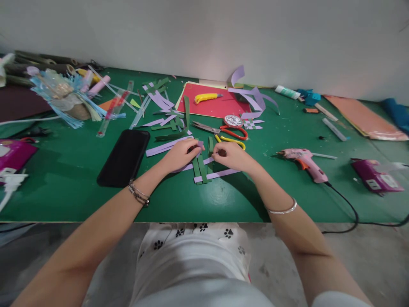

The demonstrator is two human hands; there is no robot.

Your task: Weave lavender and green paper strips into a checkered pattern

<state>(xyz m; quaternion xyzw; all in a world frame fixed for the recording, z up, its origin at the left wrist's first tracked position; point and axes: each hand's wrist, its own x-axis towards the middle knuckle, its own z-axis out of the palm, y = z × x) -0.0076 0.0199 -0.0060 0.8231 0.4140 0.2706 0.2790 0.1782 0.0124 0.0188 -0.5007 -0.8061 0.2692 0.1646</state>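
Woven paper lies on the table between my hands, with green paper strips (200, 169) crossing purple paper strips (222, 173). My left hand (182, 155) is closed in a pinch at the upper left of the weave, on a raised purple strip end (200, 144). My right hand (234, 156) is also pinched, at the upper right; its fingertips meet the strips there, beside an upright green strip (210, 146). Exactly which strip it grips is hard to see. Loose purple strips (162, 147) stick out left of my left hand. Red-handled scissors (234, 132) and yellow-handled scissors (234, 141) lie just beyond my right hand.
A black phone (124, 157) is left of my left forearm. Behind are a yellow cutter (206, 98) on red paper (220, 111) and more woven strips (158, 96). To the right lies a pink glue gun (306, 162), its cord (348, 204) hanging past the table edge.
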